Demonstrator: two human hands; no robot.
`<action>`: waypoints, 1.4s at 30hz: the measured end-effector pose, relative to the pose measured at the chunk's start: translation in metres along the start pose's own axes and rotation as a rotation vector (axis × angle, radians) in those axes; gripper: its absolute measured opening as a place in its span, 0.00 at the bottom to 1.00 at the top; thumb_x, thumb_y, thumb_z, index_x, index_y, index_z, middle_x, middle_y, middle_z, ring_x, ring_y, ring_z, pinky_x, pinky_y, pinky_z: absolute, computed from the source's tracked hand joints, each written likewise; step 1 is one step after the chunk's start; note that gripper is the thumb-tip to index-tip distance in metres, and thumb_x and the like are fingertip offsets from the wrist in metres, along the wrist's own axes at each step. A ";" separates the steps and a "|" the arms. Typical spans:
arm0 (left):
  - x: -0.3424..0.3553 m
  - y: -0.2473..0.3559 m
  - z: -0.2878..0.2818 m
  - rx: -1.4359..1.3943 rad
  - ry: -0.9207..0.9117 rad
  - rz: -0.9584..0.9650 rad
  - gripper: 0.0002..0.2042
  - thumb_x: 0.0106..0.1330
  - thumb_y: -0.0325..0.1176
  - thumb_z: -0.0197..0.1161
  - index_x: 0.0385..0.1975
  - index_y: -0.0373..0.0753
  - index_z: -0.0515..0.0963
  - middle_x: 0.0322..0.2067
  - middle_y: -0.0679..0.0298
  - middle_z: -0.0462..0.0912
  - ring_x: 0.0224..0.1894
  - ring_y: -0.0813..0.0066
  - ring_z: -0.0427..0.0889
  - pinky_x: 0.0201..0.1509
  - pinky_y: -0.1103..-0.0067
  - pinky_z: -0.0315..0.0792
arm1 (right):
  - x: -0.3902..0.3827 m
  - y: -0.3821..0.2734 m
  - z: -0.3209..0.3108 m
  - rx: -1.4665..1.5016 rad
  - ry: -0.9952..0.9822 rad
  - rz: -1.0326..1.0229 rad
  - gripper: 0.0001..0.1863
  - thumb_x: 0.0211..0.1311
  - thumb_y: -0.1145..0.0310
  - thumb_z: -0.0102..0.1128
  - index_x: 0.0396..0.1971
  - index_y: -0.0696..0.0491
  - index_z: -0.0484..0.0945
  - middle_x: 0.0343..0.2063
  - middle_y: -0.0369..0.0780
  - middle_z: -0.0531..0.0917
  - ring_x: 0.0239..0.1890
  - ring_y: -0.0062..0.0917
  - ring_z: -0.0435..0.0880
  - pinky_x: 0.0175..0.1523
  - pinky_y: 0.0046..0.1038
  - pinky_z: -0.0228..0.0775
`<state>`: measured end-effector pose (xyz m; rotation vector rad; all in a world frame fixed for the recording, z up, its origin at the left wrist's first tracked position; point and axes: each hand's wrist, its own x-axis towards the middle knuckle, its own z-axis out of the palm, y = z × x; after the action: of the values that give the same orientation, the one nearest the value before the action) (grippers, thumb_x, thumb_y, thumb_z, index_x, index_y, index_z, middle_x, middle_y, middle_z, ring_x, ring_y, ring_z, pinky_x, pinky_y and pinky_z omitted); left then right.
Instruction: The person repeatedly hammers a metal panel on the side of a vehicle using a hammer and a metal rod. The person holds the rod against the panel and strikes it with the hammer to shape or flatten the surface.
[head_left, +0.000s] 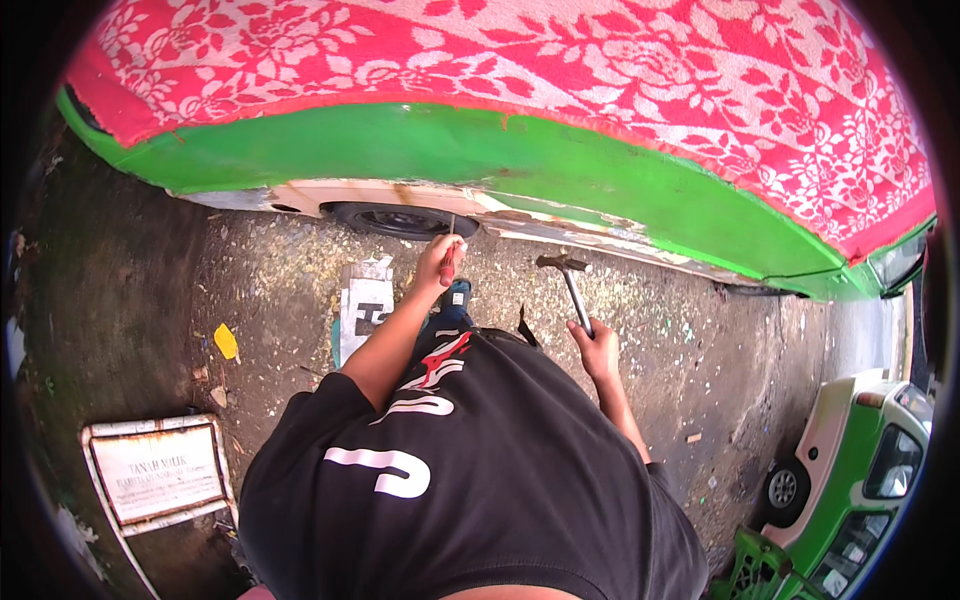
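Observation:
My left hand [440,260] grips a red-handled screwdriver [448,264], its thin shaft pointing up toward the cream lower edge of a green vehicle [650,160] above the black wheel [390,220]. Whether the tip touches the body is too small to tell. In my right hand [597,342] is a hammer [562,264], held by its handle, with the metal head a short way right of the screwdriver. Chipped and rusty patches [550,222] run along the lower panel. A red and white floral cover [640,60] lies over the top of the vehicle.
Paint flakes scatter over the ground. A white cardboard-like piece [358,300] lies by my feet, a yellow scrap [225,341] to the left. A rusty white signboard [160,467] stands lower left. A second green and white vehicle [850,480] and a green plastic object [752,565] are lower right.

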<state>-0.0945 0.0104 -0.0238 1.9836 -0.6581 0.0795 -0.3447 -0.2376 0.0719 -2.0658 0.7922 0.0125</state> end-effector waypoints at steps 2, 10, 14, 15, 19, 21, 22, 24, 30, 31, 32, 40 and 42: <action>-0.008 0.010 0.000 -0.016 -0.011 -0.032 0.09 0.65 0.34 0.65 0.40 0.40 0.78 0.30 0.59 0.81 0.32 0.63 0.82 0.37 0.73 0.74 | -0.001 0.013 0.003 0.007 0.025 0.012 0.27 0.58 0.49 0.68 0.18 0.60 0.75 0.12 0.43 0.73 0.17 0.28 0.68 0.27 0.35 0.63; -0.022 0.040 -0.016 0.008 -0.044 -0.130 0.08 0.67 0.32 0.63 0.42 0.38 0.77 0.31 0.61 0.81 0.33 0.67 0.81 0.39 0.76 0.74 | -0.005 0.024 0.005 -0.092 0.080 -0.040 0.20 0.56 0.59 0.65 0.16 0.61 0.76 0.09 0.44 0.70 0.14 0.27 0.67 0.25 0.36 0.62; -0.028 0.026 -0.024 0.011 -0.024 -0.055 0.07 0.68 0.31 0.62 0.40 0.36 0.77 0.32 0.62 0.79 0.35 0.69 0.79 0.42 0.77 0.72 | -0.001 0.044 0.014 -0.072 0.126 -0.162 0.15 0.56 0.60 0.63 0.21 0.57 0.83 0.43 0.44 0.85 0.49 0.38 0.83 0.58 0.41 0.69; -0.030 0.021 -0.025 0.039 -0.014 -0.058 0.06 0.68 0.31 0.61 0.39 0.36 0.76 0.32 0.61 0.79 0.35 0.69 0.79 0.42 0.77 0.72 | 0.001 0.049 0.017 -0.100 0.123 -0.162 0.13 0.55 0.61 0.63 0.21 0.56 0.83 0.47 0.42 0.84 0.57 0.40 0.75 0.64 0.46 0.57; -0.031 0.021 -0.028 0.048 -0.013 -0.039 0.05 0.68 0.29 0.61 0.38 0.34 0.75 0.32 0.60 0.77 0.35 0.68 0.77 0.43 0.76 0.72 | 0.004 0.045 0.016 -0.160 0.084 -0.144 0.11 0.53 0.63 0.64 0.16 0.52 0.82 0.65 0.35 0.73 0.77 0.46 0.39 0.70 0.67 0.15; -0.029 0.023 -0.026 0.005 -0.011 -0.040 0.06 0.67 0.28 0.62 0.37 0.35 0.75 0.33 0.59 0.77 0.36 0.65 0.78 0.43 0.74 0.72 | 0.005 0.039 0.016 -0.221 0.136 -0.140 0.11 0.52 0.62 0.65 0.15 0.51 0.81 0.69 0.34 0.67 0.77 0.49 0.36 0.69 0.69 0.16; -0.030 0.020 -0.025 -0.014 0.001 -0.056 0.06 0.66 0.29 0.63 0.37 0.35 0.75 0.34 0.58 0.77 0.36 0.62 0.78 0.43 0.73 0.72 | 0.007 0.038 0.015 -0.243 0.108 -0.129 0.11 0.51 0.62 0.66 0.15 0.51 0.81 0.72 0.34 0.61 0.76 0.52 0.32 0.67 0.71 0.14; -0.028 0.006 -0.023 -0.038 -0.028 -0.059 0.05 0.67 0.27 0.61 0.39 0.34 0.74 0.38 0.58 0.77 0.40 0.66 0.78 0.46 0.74 0.72 | 0.011 0.032 0.016 -0.233 0.131 -0.136 0.11 0.50 0.62 0.66 0.14 0.51 0.80 0.73 0.35 0.59 0.76 0.52 0.31 0.67 0.71 0.14; -0.011 0.004 -0.004 -0.191 -0.065 -0.230 0.06 0.70 0.31 0.61 0.41 0.38 0.73 0.31 0.65 0.75 0.33 0.78 0.73 0.42 0.81 0.70 | 0.022 0.002 0.008 -0.311 0.150 -0.153 0.11 0.50 0.63 0.67 0.14 0.52 0.80 0.70 0.37 0.64 0.76 0.52 0.32 0.67 0.70 0.14; -0.007 0.004 -0.002 -0.210 -0.053 -0.239 0.06 0.70 0.32 0.61 0.41 0.38 0.73 0.29 0.66 0.75 0.32 0.79 0.72 0.40 0.81 0.70 | 0.026 -0.001 0.006 -0.312 0.116 -0.166 0.11 0.51 0.64 0.66 0.15 0.52 0.80 0.68 0.38 0.67 0.76 0.51 0.33 0.68 0.69 0.14; -0.004 -0.004 0.001 -0.240 -0.136 -0.353 0.06 0.71 0.33 0.60 0.41 0.39 0.73 0.28 0.66 0.74 0.30 0.80 0.71 0.37 0.81 0.69 | 0.029 -0.003 0.003 -0.313 0.081 -0.180 0.11 0.51 0.64 0.65 0.15 0.53 0.80 0.66 0.39 0.71 0.76 0.50 0.35 0.69 0.68 0.14; 0.013 -0.024 0.005 -0.266 -0.167 -0.358 0.09 0.70 0.33 0.61 0.42 0.35 0.74 0.65 0.47 0.69 0.52 0.73 0.78 0.53 0.78 0.71 | 0.032 -0.051 0.005 -0.133 0.090 0.040 0.11 0.53 0.66 0.57 0.25 0.59 0.82 0.15 0.44 0.82 0.21 0.32 0.84 0.37 0.32 0.76; 0.017 -0.026 0.009 -0.330 -0.179 -0.331 0.08 0.70 0.32 0.61 0.42 0.35 0.74 0.63 0.48 0.71 0.52 0.75 0.77 0.54 0.78 0.70 | 0.031 -0.057 0.006 -0.126 0.125 0.070 0.11 0.53 0.66 0.58 0.23 0.59 0.81 0.16 0.45 0.81 0.20 0.33 0.83 0.33 0.34 0.75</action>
<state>-0.0698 0.0051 -0.0432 1.7625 -0.4148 -0.3876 -0.2879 -0.2270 0.1021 -2.1730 0.9619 -0.0292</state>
